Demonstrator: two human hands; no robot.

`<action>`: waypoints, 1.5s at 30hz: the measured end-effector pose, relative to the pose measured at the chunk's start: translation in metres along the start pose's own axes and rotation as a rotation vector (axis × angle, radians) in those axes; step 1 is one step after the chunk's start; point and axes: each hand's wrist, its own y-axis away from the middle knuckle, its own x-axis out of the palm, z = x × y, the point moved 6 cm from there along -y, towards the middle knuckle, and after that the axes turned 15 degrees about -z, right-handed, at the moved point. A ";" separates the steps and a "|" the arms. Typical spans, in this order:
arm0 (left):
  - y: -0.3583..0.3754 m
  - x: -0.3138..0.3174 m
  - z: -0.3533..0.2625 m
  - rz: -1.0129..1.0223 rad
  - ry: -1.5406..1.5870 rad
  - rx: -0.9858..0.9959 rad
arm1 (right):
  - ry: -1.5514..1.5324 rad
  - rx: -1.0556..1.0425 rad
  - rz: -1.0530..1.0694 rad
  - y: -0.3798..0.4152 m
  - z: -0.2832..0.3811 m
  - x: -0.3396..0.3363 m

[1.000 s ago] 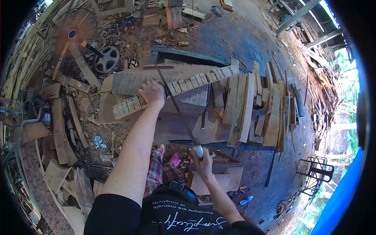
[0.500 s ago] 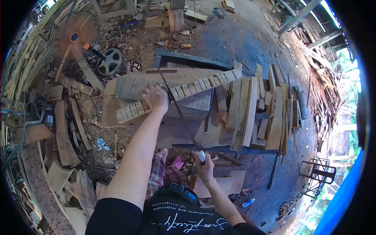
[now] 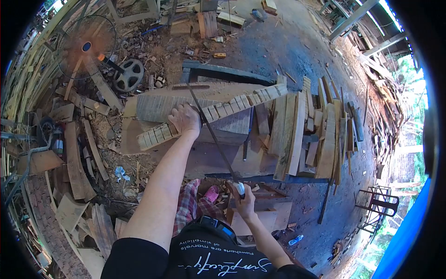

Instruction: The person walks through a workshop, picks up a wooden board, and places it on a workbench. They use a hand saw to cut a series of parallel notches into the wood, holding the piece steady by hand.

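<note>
A long wooden strip with a row of cross cuts lies at a slant over a wider wooden block. My left hand is closed over the strip, left of its middle, with the fingers curled across the far side. My right hand grips the pale handle of a handsaw, close to my body. The long, narrow saw blade runs away from me and crosses the strip just right of my left hand. How deep its teeth sit in the wood is hidden.
Several loose boards lie side by side on the right of the work surface. A fan stands at the upper left, with its wheel-shaped base beside it. A stool and a plastic bottle are at the right.
The saw has slid slightly toward my body along with my right hand. My left hand and the notched strip stay almost in place.
</note>
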 end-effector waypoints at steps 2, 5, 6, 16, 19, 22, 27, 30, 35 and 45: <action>0.001 0.001 0.002 -0.003 0.011 0.005 | 0.040 0.080 0.039 -0.012 0.010 0.013; 0.000 0.003 0.000 -0.009 0.020 0.017 | 0.059 -0.110 0.008 -0.065 0.032 0.062; 0.000 0.003 0.002 0.003 0.011 0.027 | 0.050 -0.108 0.004 -0.067 0.033 0.065; 0.001 0.006 0.000 -0.100 0.015 0.054 | 0.037 0.081 0.037 -0.020 0.017 0.029; 0.001 0.006 0.004 -0.109 0.066 0.011 | 0.093 -0.106 -0.005 -0.073 0.043 0.065; 0.004 0.026 0.005 -0.013 0.045 0.029 | 0.036 -0.135 -0.020 -0.068 0.035 0.057; 0.005 0.017 0.004 -0.166 0.046 0.006 | -0.038 0.118 0.034 0.001 0.000 0.012; 0.003 0.020 0.004 -0.048 0.021 0.010 | 0.069 0.062 0.048 -0.028 0.017 0.036; 0.002 0.021 0.007 -0.091 0.018 0.019 | 0.060 -0.064 0.010 -0.068 0.038 0.059; -0.003 0.020 0.004 -0.114 0.043 0.009 | 0.063 -0.084 0.055 -0.070 0.051 0.065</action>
